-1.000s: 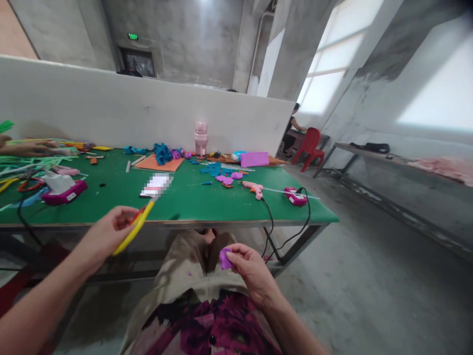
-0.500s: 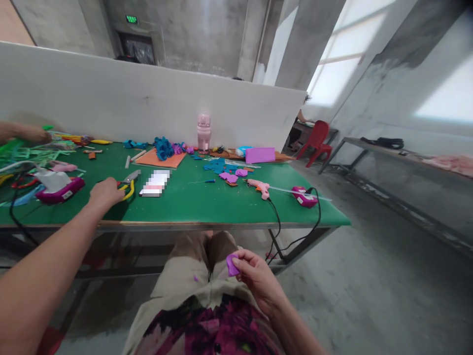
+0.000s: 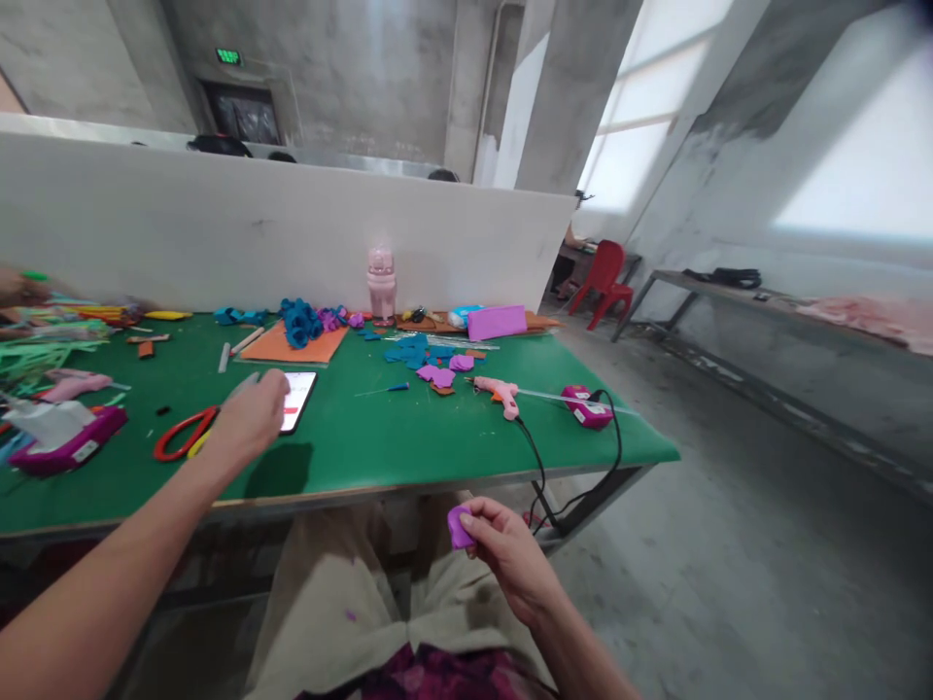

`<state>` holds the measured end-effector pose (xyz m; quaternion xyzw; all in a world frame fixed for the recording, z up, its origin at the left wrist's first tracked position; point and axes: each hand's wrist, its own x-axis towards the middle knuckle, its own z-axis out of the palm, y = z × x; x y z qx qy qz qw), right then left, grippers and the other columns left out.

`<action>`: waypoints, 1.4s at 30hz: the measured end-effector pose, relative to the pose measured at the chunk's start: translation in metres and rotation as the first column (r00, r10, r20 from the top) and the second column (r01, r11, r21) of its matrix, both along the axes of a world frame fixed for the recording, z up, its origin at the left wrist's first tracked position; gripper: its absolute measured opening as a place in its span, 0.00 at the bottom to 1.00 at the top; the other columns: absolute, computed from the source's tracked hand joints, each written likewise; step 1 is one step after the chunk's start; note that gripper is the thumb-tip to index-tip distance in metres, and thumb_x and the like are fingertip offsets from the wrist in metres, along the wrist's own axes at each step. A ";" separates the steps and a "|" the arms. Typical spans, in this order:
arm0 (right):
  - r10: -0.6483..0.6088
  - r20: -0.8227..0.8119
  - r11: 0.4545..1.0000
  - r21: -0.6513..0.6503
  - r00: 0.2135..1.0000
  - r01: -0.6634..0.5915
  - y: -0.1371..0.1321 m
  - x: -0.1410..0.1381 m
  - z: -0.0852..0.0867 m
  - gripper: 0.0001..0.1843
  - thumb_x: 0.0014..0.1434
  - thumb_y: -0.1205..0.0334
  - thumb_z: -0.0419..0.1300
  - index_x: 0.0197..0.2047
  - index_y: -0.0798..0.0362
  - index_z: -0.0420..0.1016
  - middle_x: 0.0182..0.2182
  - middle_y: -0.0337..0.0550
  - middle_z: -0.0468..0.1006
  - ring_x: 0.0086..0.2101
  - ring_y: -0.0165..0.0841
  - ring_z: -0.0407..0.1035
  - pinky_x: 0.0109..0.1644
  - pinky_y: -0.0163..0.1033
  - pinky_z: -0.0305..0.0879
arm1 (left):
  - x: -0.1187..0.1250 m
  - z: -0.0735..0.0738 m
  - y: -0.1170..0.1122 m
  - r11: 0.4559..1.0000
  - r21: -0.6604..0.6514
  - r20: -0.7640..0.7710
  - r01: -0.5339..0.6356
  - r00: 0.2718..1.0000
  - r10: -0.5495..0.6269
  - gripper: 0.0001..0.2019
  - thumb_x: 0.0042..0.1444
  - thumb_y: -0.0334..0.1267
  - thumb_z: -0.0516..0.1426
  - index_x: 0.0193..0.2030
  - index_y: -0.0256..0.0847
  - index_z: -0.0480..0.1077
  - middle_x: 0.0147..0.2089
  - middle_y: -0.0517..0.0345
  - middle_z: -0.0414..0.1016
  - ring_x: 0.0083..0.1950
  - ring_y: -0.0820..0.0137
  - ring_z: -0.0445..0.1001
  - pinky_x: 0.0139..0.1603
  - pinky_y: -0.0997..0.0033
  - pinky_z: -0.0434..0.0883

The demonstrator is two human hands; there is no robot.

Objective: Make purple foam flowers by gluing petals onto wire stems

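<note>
My right hand [image 3: 502,544] pinches a small folded purple piece [image 3: 460,527] between thumb and fingers, above my lap and in front of the table edge. My left hand [image 3: 252,413] is over the table at the left edge of a phone [image 3: 297,401] with a lit screen; its fingers look bunched, but their tips are hidden. Just left of that hand, a cutting tool with a red handle [image 3: 186,435] and a yellow one lies on the green tabletop [image 3: 379,442], its blades partly hidden by the hand.
A pink glue gun [image 3: 497,392] with a long stick and cord lies right of centre, beside a magenta box [image 3: 587,406]. Behind are purple pieces [image 3: 435,375], teal scraps, an orange sheet [image 3: 273,347] and a pink bottle [image 3: 381,287]. Another person's hand [image 3: 11,285] is far left.
My left hand has moved right from the red-and-yellow tool to the phone, leaving the tool on the table. My right hand still holds the purple piece. The view has shifted.
</note>
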<state>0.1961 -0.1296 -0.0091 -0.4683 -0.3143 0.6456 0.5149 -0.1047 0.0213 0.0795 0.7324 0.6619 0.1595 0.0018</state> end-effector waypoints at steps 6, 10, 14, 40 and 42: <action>-0.033 0.004 0.996 0.083 0.999 0.032 0.050 -0.007 0.027 0.13 0.43 0.56 0.67 0.29 0.55 0.73 0.23 0.36 0.70 0.22 0.22 0.59 0.26 0.30 0.52 | 0.060 -0.006 0.027 0.991 -0.054 -0.255 0.120 0.958 -0.130 0.20 0.61 0.46 0.36 0.35 0.40 0.64 0.29 0.50 0.73 0.33 0.62 0.73 0.31 0.70 0.59; -0.123 0.043 0.978 0.174 0.991 0.114 0.097 -0.008 0.034 0.12 0.44 0.57 0.65 0.30 0.55 0.74 0.23 0.36 0.71 0.22 0.23 0.59 0.26 0.30 0.53 | 0.081 -0.015 0.055 0.988 0.012 -0.115 0.155 0.982 -0.153 0.19 0.61 0.44 0.36 0.40 0.40 0.64 0.28 0.52 0.73 0.30 0.63 0.73 0.30 0.70 0.61; -0.337 0.077 0.898 0.326 0.938 0.296 0.173 -0.015 0.036 0.12 0.44 0.56 0.63 0.30 0.54 0.72 0.22 0.34 0.69 0.21 0.23 0.57 0.25 0.31 0.54 | 0.099 -0.023 0.097 0.951 0.041 0.121 0.305 0.944 -0.308 0.15 0.58 0.37 0.43 0.49 0.40 0.62 0.34 0.54 0.75 0.35 0.66 0.73 0.33 0.72 0.63; -0.127 0.555 0.921 0.374 0.822 -0.110 0.280 -0.037 -0.008 0.05 0.45 0.59 0.61 0.24 0.52 0.74 0.20 0.37 0.73 0.23 0.29 0.65 0.28 0.34 0.60 | 0.095 -0.052 0.116 0.968 -0.011 0.411 0.251 0.883 -0.224 0.11 0.58 0.41 0.43 0.42 0.43 0.63 0.30 0.61 0.71 0.27 0.72 0.67 0.30 0.73 0.62; -0.057 0.632 0.917 0.339 0.773 -0.209 0.279 -0.037 -0.010 0.04 0.45 0.61 0.61 0.23 0.51 0.75 0.20 0.37 0.74 0.23 0.30 0.66 0.28 0.35 0.59 | 0.097 -0.052 0.115 0.969 -0.021 0.510 0.245 0.837 -0.201 0.11 0.57 0.42 0.43 0.41 0.43 0.62 0.27 0.64 0.69 0.25 0.73 0.65 0.30 0.74 0.62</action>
